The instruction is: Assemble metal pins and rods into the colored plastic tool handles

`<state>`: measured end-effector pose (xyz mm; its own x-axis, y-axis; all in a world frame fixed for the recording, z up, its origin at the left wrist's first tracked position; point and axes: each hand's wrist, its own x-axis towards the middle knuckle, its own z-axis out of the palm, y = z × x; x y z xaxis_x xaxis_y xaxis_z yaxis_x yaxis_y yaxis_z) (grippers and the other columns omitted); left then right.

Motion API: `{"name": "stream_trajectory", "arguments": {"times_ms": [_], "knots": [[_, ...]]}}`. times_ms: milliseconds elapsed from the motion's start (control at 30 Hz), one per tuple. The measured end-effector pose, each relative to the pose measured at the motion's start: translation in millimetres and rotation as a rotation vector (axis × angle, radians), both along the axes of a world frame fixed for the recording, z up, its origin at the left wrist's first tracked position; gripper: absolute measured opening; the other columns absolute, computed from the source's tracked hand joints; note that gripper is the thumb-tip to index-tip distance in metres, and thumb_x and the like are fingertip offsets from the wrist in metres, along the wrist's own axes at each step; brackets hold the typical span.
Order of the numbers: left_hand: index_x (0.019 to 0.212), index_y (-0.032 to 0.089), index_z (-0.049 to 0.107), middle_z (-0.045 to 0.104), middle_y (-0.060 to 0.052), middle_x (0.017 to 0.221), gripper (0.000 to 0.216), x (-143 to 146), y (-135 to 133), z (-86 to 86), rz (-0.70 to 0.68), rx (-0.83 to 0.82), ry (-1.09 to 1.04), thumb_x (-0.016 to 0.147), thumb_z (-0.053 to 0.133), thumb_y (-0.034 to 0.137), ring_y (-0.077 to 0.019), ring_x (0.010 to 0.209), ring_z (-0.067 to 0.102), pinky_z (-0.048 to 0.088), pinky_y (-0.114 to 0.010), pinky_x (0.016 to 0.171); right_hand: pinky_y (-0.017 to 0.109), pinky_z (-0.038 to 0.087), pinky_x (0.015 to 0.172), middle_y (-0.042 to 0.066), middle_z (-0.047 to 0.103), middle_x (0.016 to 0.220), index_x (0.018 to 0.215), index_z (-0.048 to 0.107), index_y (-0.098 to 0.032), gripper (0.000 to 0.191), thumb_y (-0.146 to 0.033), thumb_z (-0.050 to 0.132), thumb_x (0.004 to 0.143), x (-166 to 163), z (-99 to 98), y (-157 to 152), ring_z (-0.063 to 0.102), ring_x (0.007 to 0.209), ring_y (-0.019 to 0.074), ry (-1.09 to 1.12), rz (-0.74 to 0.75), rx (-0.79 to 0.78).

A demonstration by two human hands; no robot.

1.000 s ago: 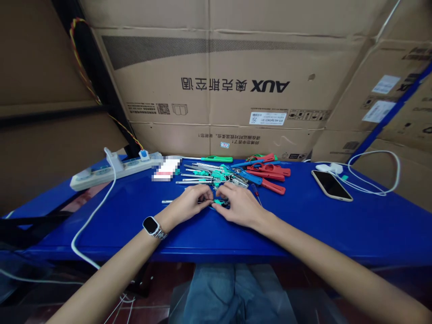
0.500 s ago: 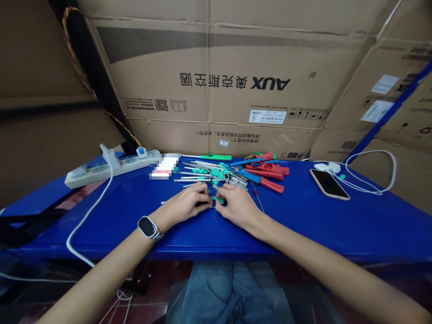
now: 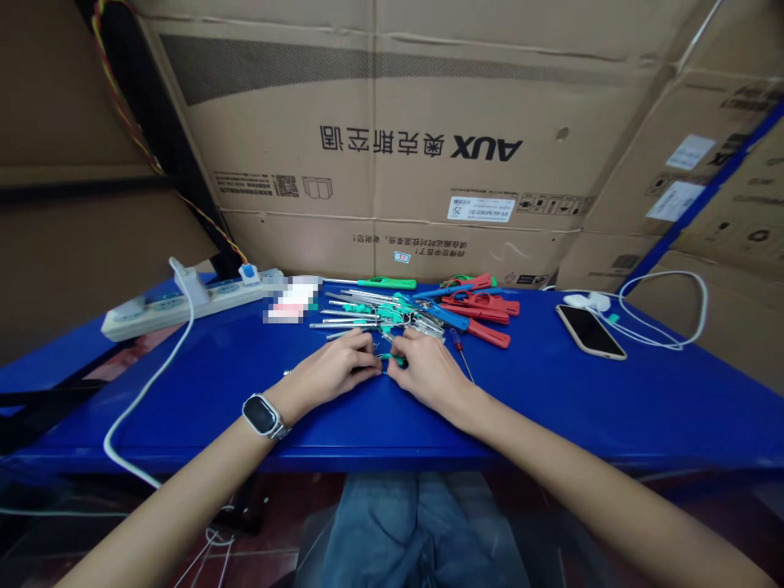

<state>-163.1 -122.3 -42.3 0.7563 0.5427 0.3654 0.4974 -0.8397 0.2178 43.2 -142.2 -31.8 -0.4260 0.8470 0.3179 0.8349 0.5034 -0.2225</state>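
Note:
My left hand (image 3: 334, 371) and my right hand (image 3: 429, 374) rest close together on the blue table (image 3: 551, 408), fingertips meeting. Between them they pinch a small green-handled tool (image 3: 392, 358); most of it is hidden by the fingers. A metal shaft end (image 3: 287, 373) pokes out left of my left hand. Just behind the hands lies a pile of green-handled screwdrivers (image 3: 367, 314). My left wrist carries a smartwatch (image 3: 260, 415).
Red and blue handled tools (image 3: 481, 312) lie behind right. A phone (image 3: 590, 331) and white cable (image 3: 667, 314) sit at the right. A power strip (image 3: 184, 298) with a white cord lies at the left. Cardboard boxes (image 3: 429, 147) wall the back.
Both hands have stayed together on the small green tool, fingers shifting slightly. The camera has tipped a little, so everything sits slightly higher and to the left.

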Motion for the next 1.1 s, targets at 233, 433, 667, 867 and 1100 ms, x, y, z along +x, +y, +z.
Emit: {"name": "stream_trajectory", "arguments": {"times_ms": [233,433,667,867,1100], "knots": [[0.096,0.019,0.074,0.058,-0.006,0.091,0.028,-0.9,0.9,-0.3,-0.004,-0.018,-0.009,0.1,0.049,0.031,-0.0184,0.088,0.054,0.047,-0.032,0.082,0.027,0.042,0.071,0.006,0.064,0.093,0.093,0.067,-0.017,0.013,-0.021,0.055,0.09,1.9,-1.5,2.3,0.063,0.081,0.0182,0.019,0.032,-0.004],[0.097,0.02,0.074,0.059,-0.006,0.092,0.027,-1.7,1.6,0.0,-0.009,-0.019,-0.013,0.1,0.05,0.031,-0.018,0.087,0.055,0.047,-0.031,0.082,0.028,0.039,0.065,0.005,0.062,0.094,0.089,0.067,-0.019,0.01,-0.026,0.06,0.09,6.7,2.1,4.9,0.061,0.076,0.0172,-0.017,0.094,-0.038],[0.097,0.02,0.074,0.059,-0.006,0.093,0.028,-5.0,3.2,1.7,0.0,-0.018,-0.003,0.1,0.049,0.032,-0.0182,0.089,0.055,0.048,-0.031,0.082,0.03,0.043,0.076,0.006,0.06,0.097,0.099,0.069,-0.019,0.014,-0.028,0.064,0.089,21.5,5.2,14.3,0.059,0.088,0.0194,0.051,0.234,-0.126],[0.098,0.02,0.072,0.059,-0.007,0.096,0.022,-4.5,0.7,4.6,0.012,-0.01,0.01,0.099,0.051,0.028,-0.0196,0.093,0.056,0.049,-0.032,0.081,0.035,0.044,0.089,0.005,0.058,0.096,0.102,0.073,-0.019,0.016,-0.024,0.067,0.088,32.0,2.9,26.3,0.057,0.093,0.0195,0.21,0.326,-0.261],[0.123,0.02,0.062,0.059,-0.01,0.118,0.029,8.3,-7.3,4.8,-0.001,0.128,0.035,0.098,0.053,0.03,-0.0243,0.109,0.054,0.049,-0.04,0.094,0.036,0.048,0.088,0.007,0.059,0.099,0.112,0.07,-0.018,0.024,-0.022,0.064,0.089,36.8,-5.2,23.9,0.059,0.093,0.019,0.294,0.388,-0.231]]}}
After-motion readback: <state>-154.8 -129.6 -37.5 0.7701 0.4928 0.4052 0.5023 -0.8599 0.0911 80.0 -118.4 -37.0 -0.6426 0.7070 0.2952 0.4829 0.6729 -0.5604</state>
